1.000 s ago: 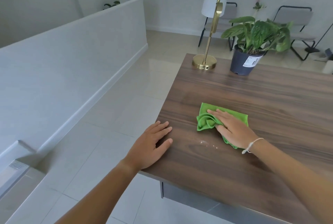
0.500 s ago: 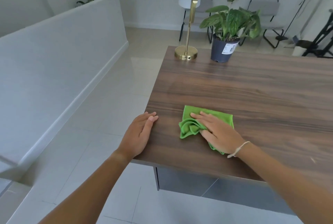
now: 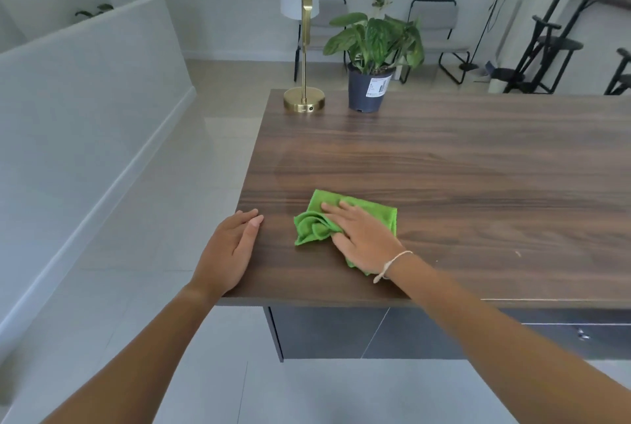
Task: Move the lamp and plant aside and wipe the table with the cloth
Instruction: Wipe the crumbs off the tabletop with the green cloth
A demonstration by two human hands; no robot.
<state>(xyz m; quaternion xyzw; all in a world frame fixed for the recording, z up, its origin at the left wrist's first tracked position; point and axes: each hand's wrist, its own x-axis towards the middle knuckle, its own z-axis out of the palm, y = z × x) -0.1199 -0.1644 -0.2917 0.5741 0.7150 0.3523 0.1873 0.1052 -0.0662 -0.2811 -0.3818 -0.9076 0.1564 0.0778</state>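
A green cloth (image 3: 316,224) lies bunched on the dark wooden table (image 3: 444,167) near its front left corner. My right hand (image 3: 362,237) presses flat on the cloth, fingers spread over it. My left hand (image 3: 232,249) rests palm down on the table's left edge, a short way left of the cloth, holding nothing. At the far left corner of the table stands a brass lamp (image 3: 304,104) with a white shade. Just right of it sits a leafy plant (image 3: 374,36) in a dark pot (image 3: 367,89).
A low white wall (image 3: 85,99) runs along the left over a pale tiled floor. Two chairs (image 3: 440,34) and a black stool frame (image 3: 546,48) stand beyond the table. Dark cabinet fronts (image 3: 341,335) sit under the table's near edge.
My right hand has drawn the cloth toward the table's front edge. My left hand has slid back to the left edge. The view has pulled back and turned right.
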